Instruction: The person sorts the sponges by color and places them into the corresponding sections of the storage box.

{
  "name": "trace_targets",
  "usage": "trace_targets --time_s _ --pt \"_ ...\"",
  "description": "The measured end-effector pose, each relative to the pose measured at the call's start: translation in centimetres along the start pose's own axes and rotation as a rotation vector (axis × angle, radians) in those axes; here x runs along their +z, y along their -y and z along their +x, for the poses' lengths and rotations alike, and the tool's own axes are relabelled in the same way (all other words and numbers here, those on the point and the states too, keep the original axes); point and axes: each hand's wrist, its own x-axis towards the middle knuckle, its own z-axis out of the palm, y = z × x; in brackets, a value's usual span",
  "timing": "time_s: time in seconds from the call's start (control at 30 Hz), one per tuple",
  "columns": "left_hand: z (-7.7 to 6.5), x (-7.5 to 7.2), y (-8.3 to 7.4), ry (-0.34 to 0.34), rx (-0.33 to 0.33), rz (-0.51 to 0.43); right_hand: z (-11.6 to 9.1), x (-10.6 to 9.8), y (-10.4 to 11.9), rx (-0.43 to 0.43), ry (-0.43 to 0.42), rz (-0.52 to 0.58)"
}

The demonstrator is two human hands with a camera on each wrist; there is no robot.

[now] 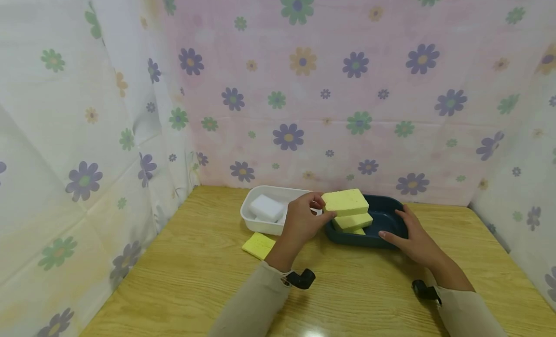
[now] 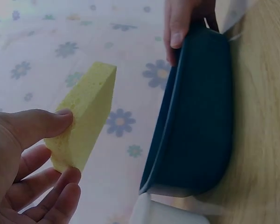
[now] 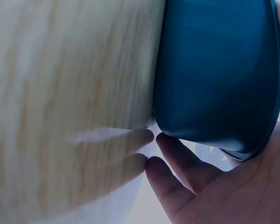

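My left hand [image 1: 302,220] pinches a yellow sponge [image 1: 346,202] between thumb and fingers, above the left part of a dark blue plastic basin [image 1: 360,239]. In the left wrist view, the held sponge [image 2: 91,107] is a thick block, apart from the basin [image 2: 200,107]. Below it in the head view, another yellow sponge [image 1: 355,222] and part of one more lie in the basin. At the basin's right end, my right hand [image 1: 417,243] holds the rim, thumb in front and fingers farther back. The right wrist view shows several of its fingers [image 3: 186,163] beside the basin's outer wall [image 3: 214,84].
Left of the blue basin stands a white basin [image 1: 265,227] with a white block [image 1: 266,207] inside. A flat yellow sponge [image 1: 258,245] lies on the wooden table [image 1: 182,279] in front of it. Flowered cloth [image 1: 321,95] hangs behind and at both sides.
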Motion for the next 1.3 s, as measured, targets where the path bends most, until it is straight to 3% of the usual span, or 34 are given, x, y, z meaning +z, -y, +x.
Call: trace_targets --time_s 0.27,0.73,1.0,1.3 --pt "0.0 1.2 0.8 0.000 0.056 0.023 -0.1 0.0 0.2 -0.002 0.000 0.000" --pt "-0.3 3.0 1.0 0.055 0.046 0.151 -0.3 -0.1 0.4 -0.006 0.001 0.010" --pt "-0.7 3.5 1.2 0.055 0.099 0.239 -0.2 -0.1 0.5 -0.004 -0.006 0.002" --pt "-0.8 3.8 1.3 0.056 0.106 0.280 -0.3 -0.1 0.5 -0.008 -0.005 0.012"
